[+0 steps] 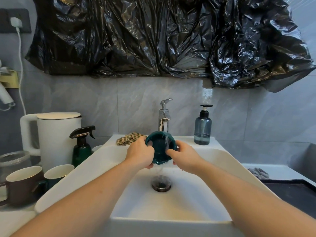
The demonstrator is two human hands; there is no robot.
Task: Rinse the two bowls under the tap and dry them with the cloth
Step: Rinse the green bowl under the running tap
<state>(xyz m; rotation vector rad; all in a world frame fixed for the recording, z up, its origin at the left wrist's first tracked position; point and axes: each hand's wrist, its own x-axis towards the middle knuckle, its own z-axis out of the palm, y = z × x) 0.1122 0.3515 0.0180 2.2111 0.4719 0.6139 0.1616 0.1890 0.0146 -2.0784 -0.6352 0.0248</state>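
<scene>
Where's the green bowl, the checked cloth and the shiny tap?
dark green round bowl (158, 147), head view, inner wall.
yellow checked cloth (127, 138), head view, middle fold.
shiny chrome tap (163, 117), head view, body.

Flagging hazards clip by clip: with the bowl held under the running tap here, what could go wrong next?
1. The wet green bowl is tilted and held only at its rim by the left hand and right hand; it could slip into the sink.
2. Water hitting the tilted bowl may splash toward the checked cloth on the sink ledge, soaking it before drying.
</scene>
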